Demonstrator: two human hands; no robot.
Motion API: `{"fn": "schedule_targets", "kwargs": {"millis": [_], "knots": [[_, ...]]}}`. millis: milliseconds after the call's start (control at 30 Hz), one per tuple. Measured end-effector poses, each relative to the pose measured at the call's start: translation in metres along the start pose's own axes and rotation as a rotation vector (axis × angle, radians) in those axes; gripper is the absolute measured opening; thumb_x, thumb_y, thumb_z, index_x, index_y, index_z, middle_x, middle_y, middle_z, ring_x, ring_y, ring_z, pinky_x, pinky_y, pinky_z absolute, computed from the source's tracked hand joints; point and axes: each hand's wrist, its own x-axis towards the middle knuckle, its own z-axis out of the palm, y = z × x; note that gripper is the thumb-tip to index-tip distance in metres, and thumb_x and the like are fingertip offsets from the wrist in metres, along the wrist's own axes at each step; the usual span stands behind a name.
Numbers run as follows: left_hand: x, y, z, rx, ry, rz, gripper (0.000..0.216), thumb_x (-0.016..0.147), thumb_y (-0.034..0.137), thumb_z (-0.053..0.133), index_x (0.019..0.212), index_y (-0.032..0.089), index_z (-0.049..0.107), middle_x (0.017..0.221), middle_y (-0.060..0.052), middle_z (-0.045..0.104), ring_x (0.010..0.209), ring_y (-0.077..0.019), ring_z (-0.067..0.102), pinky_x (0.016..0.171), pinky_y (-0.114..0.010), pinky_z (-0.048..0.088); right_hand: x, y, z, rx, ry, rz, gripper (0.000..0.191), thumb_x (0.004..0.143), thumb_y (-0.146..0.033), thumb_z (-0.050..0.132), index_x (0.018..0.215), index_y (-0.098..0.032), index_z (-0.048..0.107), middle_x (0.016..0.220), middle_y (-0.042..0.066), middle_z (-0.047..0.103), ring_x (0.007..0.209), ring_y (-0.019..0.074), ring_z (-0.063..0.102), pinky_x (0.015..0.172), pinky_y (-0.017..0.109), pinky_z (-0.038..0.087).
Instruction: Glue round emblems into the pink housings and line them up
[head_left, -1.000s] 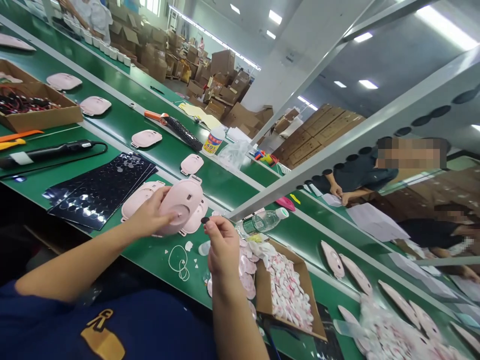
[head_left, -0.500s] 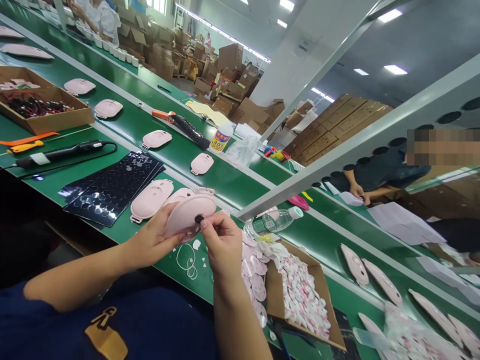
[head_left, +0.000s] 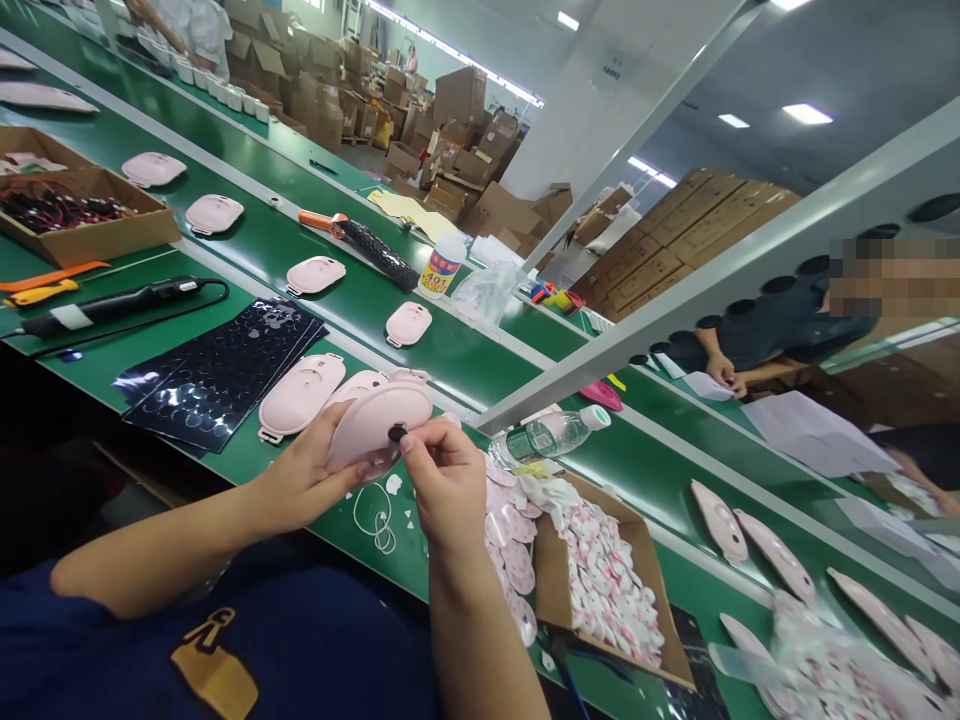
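My left hand is wrapped round a pale pink oval plastic shell and holds it tilted above the bench. Thumb and forefinger of my right hand pinch a small round black sticker against the shell's face, near its right end. Other pink shells lie on the bench just behind my left hand. Left of them are black sheets marked with rows of round cut-outs. A thin white cord loop and small white scraps lie below my hands.
A cardboard box of small pink-and-white pieces stands right of my right arm, beside a plastic bottle. Pink shells sit along the green belt. A black pen-shaped tool lies left. Co-workers sit across the line.
The camera view has shifted slightly. My hands keep almost the same hold on the shell, and the black sticker stays at the same place on it.
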Motion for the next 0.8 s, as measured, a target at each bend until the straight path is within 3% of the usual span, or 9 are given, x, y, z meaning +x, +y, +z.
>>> {"fn": "schedule_targets", "kwargs": {"millis": [133,367,467,533,600,667,800], "knots": [[-0.001,0.001,-0.001,0.023,-0.016,0.035,0.049,0.097,0.032,0.063,0.142,0.023,0.046,0.135,-0.012,0.060,0.123,-0.0306,0.060,0.106,-0.044,0.051,-0.001,0.001,0.001,-0.054,0.008,-0.012,0.016,0.077,-0.032,0.069,0.067,-0.021,0.064,0.067,-0.002,0.060,0.066,0.0140,0.054,0.066,0.029,0.044],[-0.009,-0.005,0.000,0.239,0.034,0.172,0.051,0.098,0.019,0.056,0.146,0.019,0.040,0.139,-0.017,0.054,0.133,-0.0341,0.051,0.113,-0.054,0.041,-0.005,-0.014,-0.003,-0.305,-0.028,-0.075,0.020,0.082,-0.030,0.065,0.065,-0.022,0.059,0.064,-0.004,0.057,0.062,0.0124,0.051,0.061,0.026,0.043],[-0.011,-0.007,-0.001,0.248,0.035,0.202,0.053,0.097,0.019,0.057,0.147,0.021,0.039,0.139,-0.016,0.055,0.131,-0.0336,0.053,0.113,-0.053,0.041,-0.004,-0.018,-0.007,-0.379,0.043,-0.085,0.014,0.079,-0.033,0.070,0.075,-0.023,0.062,0.078,-0.001,0.062,0.073,0.0152,0.055,0.070,0.030,0.047],[-0.013,-0.008,-0.002,0.192,-0.036,0.161,0.053,0.097,0.021,0.058,0.147,0.023,0.038,0.138,-0.015,0.057,0.127,-0.0324,0.057,0.110,-0.050,0.046,-0.005,-0.014,-0.009,-0.312,0.060,-0.055,0.035,0.072,-0.037,0.078,0.101,-0.025,0.065,0.104,0.003,0.066,0.090,0.0190,0.060,0.081,0.034,0.051],[-0.017,-0.010,-0.003,0.146,-0.124,0.094,0.053,0.098,0.025,0.057,0.147,0.025,0.037,0.136,-0.014,0.058,0.123,-0.0314,0.060,0.107,-0.047,0.050,-0.008,-0.004,-0.009,-0.109,-0.043,0.034,0.058,0.068,-0.042,0.082,0.119,-0.027,0.060,0.121,0.007,0.065,0.101,0.0216,0.062,0.087,0.037,0.053],[-0.023,-0.012,-0.003,0.199,-0.125,0.040,0.057,0.096,0.027,0.059,0.148,0.024,0.037,0.140,-0.014,0.054,0.126,-0.0328,0.058,0.107,-0.047,0.050,-0.013,0.007,-0.004,0.114,-0.132,0.138,0.055,0.070,-0.047,0.080,0.117,-0.025,0.060,0.115,0.007,0.069,0.099,0.0215,0.065,0.086,0.036,0.055],[-0.032,-0.022,-0.006,0.320,-0.149,-0.054,0.071,0.089,0.032,0.066,0.151,0.021,0.033,0.148,-0.019,0.046,0.133,-0.0374,0.054,0.108,-0.051,0.049,-0.025,0.032,0.007,0.281,0.043,0.205,0.053,0.069,-0.052,0.082,0.108,-0.023,0.061,0.102,0.006,0.073,0.091,0.0210,0.067,0.083,0.036,0.057]]}}
